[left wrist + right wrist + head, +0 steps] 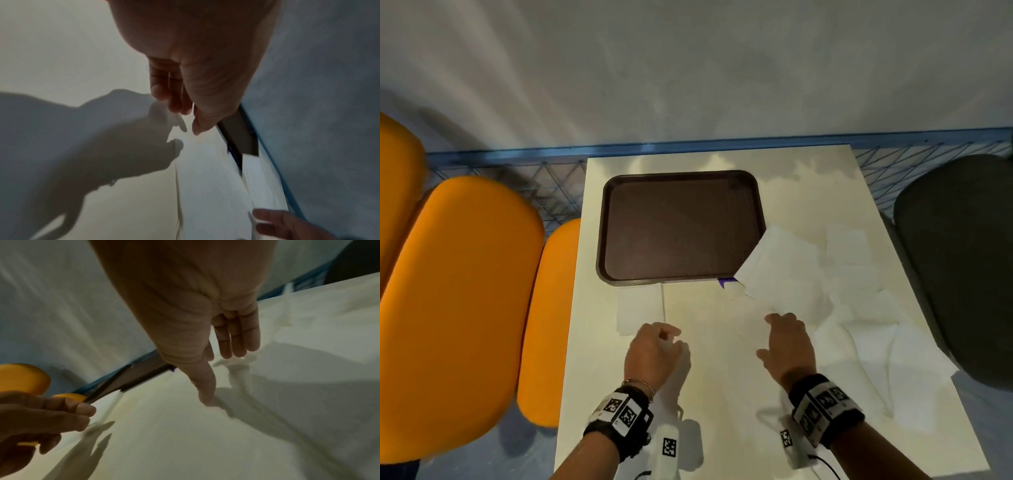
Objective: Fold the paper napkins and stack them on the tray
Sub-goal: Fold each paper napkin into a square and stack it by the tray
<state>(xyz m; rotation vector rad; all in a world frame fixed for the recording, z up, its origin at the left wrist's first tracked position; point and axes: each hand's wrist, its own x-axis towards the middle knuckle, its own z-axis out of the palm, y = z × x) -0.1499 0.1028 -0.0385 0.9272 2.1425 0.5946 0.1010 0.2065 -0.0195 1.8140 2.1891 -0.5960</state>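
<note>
White table (709, 428) against a grey wall, orange seats (465, 291) on the left, a dark seat (962, 257) on the right. Nearest: both wrists wear marker bands. Left hand (654, 353) has its fingers curled, pinching a thin white edge of napkin between thumb and fingers, seen in the left wrist view; just beyond it lies a flat napkin (638, 310) at the tray's near edge. Right hand (786, 346) is relaxed, fingers straight, gripping nothing, index tip down on the paper in the right wrist view. Loose napkins (791, 274) pile up to its right, one sheet overlapping the tray's near-right corner. Farther back: brown tray (681, 178), bare inside. Blue wire rack (722, 145) behind the table.
</note>
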